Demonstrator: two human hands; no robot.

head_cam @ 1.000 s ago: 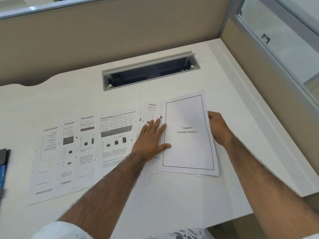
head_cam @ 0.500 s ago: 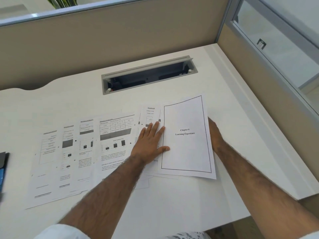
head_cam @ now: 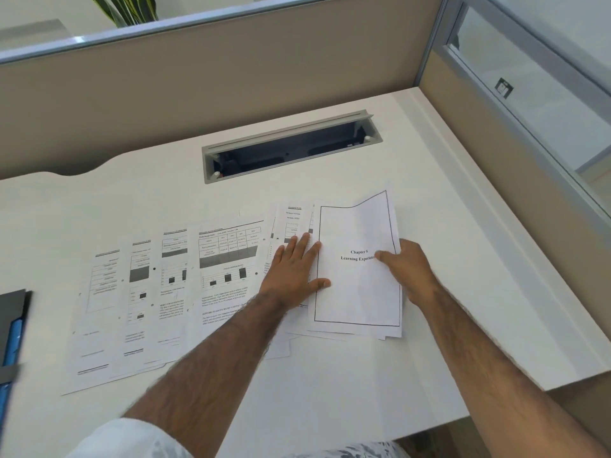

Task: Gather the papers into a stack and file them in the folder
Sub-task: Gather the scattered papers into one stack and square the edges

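Note:
Printed papers (head_cam: 172, 285) with tables and charts lie fanned out in an overlapping row across the white desk (head_cam: 330, 385). At the row's right end a bordered title page (head_cam: 355, 292) reading "Chapter 6 Learning Experience" tops a small pile. My right hand (head_cam: 410, 272) pinches that page's right edge, thumb on top, and the page's upper right part bows upward. My left hand (head_cam: 294, 272) lies flat with fingers spread on the sheets just left of the title page. A dark folder (head_cam: 11, 328) with a blue part shows at the left edge.
A grey cable tray (head_cam: 291, 148) is recessed in the desk behind the papers. Beige partition walls (head_cam: 231, 77) close the back and right sides. A glass panel (head_cam: 545, 94) is at the right, and the desk's front edge runs close to my body.
My right hand moved from beside and under the title page's right edge to gripping it with the thumb on top, and the page's upper right now curls up. My left hand stayed flat.

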